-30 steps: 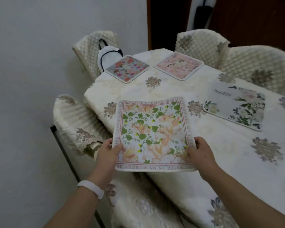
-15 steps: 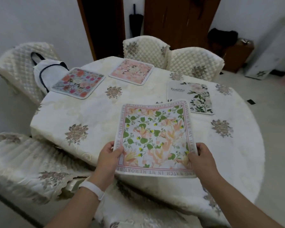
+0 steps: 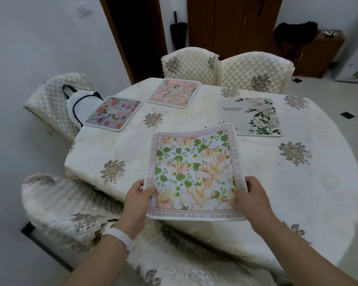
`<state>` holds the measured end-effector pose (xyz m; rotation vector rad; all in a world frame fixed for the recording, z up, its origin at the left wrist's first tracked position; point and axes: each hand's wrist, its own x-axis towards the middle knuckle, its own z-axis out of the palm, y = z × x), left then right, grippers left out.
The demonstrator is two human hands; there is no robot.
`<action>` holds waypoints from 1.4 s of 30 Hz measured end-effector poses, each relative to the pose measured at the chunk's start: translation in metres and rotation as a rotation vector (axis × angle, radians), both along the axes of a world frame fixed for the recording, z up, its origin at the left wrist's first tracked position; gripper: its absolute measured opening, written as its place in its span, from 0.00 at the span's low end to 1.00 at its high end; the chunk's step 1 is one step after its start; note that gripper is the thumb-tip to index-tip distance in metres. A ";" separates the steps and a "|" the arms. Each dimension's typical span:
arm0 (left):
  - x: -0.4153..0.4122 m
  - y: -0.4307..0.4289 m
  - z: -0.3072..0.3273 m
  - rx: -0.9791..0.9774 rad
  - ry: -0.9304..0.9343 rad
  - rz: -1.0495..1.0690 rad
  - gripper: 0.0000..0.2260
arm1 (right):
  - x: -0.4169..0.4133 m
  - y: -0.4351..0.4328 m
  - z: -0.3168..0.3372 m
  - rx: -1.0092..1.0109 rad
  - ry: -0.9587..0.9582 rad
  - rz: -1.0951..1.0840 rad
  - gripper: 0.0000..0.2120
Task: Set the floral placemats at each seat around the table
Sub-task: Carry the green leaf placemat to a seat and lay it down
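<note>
I hold a square floral placemat with green leaves, peach flowers and a lettered pink border over the near edge of the round table. My left hand grips its near left corner and my right hand grips its near right corner. Three other placemats lie flat on the cream tablecloth: a blue-and-red one at the far left, a pink one at the far middle, and a beige one with white flowers at the far right.
Quilted cream chairs stand around the table: two at the far side, one at the left with a white bag on it, one near left. A dark cabinet stands at the back right.
The view has swung to the right, showing more of the table's right side. The held placemat has shifted right along the near edge, with both hands still gripping its corners.
</note>
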<state>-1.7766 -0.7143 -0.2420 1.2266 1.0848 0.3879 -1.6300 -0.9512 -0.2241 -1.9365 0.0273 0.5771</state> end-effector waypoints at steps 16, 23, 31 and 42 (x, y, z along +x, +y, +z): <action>0.004 0.167 -0.034 -0.072 0.015 -0.200 0.04 | -0.048 0.153 -0.039 -0.093 -0.010 -0.151 0.05; -0.021 0.282 -0.044 -0.088 0.036 -0.267 0.03 | -0.083 0.255 -0.055 -0.155 0.033 -0.175 0.06; -0.044 0.365 -0.071 -0.092 0.130 -0.262 0.04 | -0.107 0.341 -0.079 -0.184 0.072 -0.151 0.07; -0.032 0.384 -0.103 -0.298 0.091 -0.173 0.10 | -0.120 0.380 -0.113 -0.133 0.137 -0.418 0.07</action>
